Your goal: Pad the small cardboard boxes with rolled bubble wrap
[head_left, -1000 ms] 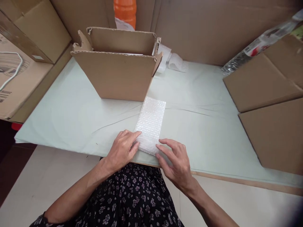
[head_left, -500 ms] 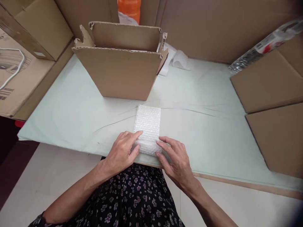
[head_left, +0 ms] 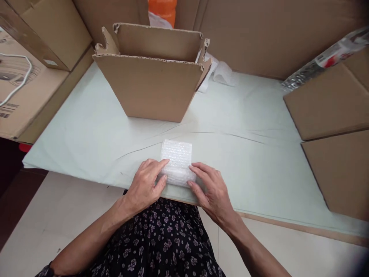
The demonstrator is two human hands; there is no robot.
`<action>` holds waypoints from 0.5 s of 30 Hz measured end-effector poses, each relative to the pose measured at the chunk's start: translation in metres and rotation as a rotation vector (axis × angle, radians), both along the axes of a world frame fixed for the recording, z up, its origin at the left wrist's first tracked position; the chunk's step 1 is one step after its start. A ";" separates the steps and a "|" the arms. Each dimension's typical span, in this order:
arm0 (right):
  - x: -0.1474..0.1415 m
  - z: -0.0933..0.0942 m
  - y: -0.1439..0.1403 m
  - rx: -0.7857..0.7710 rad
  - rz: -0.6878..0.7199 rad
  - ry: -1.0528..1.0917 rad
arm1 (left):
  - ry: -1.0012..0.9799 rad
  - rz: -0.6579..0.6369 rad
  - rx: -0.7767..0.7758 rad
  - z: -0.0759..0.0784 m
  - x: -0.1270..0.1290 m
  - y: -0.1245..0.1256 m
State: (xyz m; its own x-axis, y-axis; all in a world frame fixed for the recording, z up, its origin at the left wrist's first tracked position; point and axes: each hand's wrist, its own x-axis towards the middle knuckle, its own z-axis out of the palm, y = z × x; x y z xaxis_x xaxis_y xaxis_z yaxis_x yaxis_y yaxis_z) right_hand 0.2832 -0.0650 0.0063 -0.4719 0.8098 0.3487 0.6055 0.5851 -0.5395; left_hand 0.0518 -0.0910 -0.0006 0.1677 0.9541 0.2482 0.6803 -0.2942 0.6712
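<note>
A white strip of bubble wrap (head_left: 178,153) lies near the front edge of the table, its near end rolled into a thicker bundle. My left hand (head_left: 148,180) holds the bundle's left end, index finger over the top and thumb at the near side. At the right end, my right hand (head_left: 211,188) grips the bundle between thumb and fingers. Whether anything is inside the roll cannot be seen.
Behind the bubble wrap stands an open cardboard box (head_left: 150,88) with raised flaps. Cardboard pieces (head_left: 331,104) are on the right, beside clear plastic packaging (head_left: 308,65). More boxes (head_left: 34,84) sit on the left. An orange object (head_left: 163,11) is at the back.
The flat part of the bubble wrap has become shorter as its far edge came nearer. Both hands stay at the ends of the roll, and the view has shifted slightly.
</note>
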 end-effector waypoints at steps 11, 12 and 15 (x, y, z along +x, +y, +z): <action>-0.020 -0.005 0.021 -0.093 0.038 0.059 | -0.510 0.262 -0.313 0.000 -0.003 -0.010; -0.021 -0.003 0.020 -0.167 0.047 0.109 | -0.623 0.239 -0.375 0.001 -0.003 -0.013; -0.020 0.001 0.014 -0.318 0.100 0.165 | -0.897 0.167 -0.505 0.008 0.001 -0.012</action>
